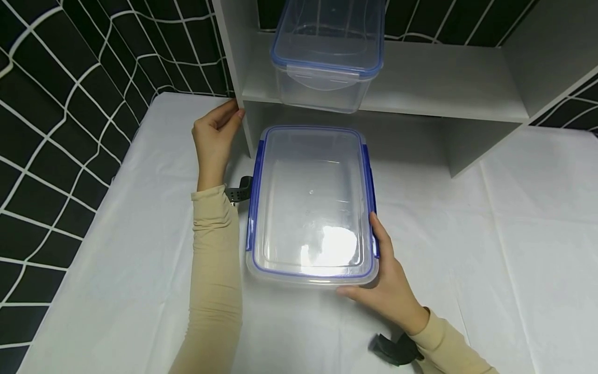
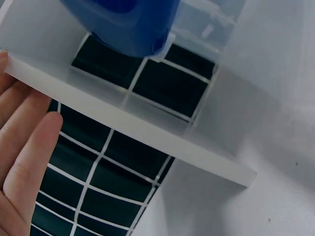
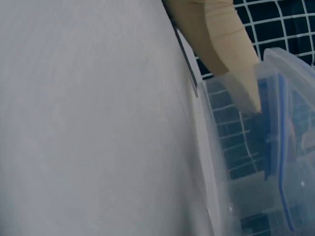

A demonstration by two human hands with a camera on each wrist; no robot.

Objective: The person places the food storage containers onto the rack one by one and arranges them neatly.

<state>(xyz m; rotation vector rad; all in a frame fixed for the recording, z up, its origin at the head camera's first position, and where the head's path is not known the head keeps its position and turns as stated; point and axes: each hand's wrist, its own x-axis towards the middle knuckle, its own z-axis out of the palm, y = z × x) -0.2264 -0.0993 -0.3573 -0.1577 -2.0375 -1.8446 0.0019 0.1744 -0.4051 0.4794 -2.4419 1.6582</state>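
Observation:
A clear lidded food container (image 1: 310,208) with a blue seal and blue side clips lies in front of the lower shelf opening. My right hand (image 1: 390,288) grips its near right corner, thumb along the front and fingers along the right side. In the right wrist view, the see-through container wall (image 3: 246,147) fills the right. My left hand (image 1: 217,132) holds the front edge of the white shelf unit's (image 1: 247,124) left panel. From the left wrist, the fingers of that hand (image 2: 22,147) lie at the panel, with a blue clip (image 2: 133,29) above.
A second clear container (image 1: 322,78) with a blue-rimmed lid stands on the upper shelf (image 1: 444,83), its front overhanging the edge. White cloth (image 1: 537,249) covers the table. A black wall with white grid lines (image 1: 60,156) borders the left. Dark straps (image 1: 397,350) show at both wrists.

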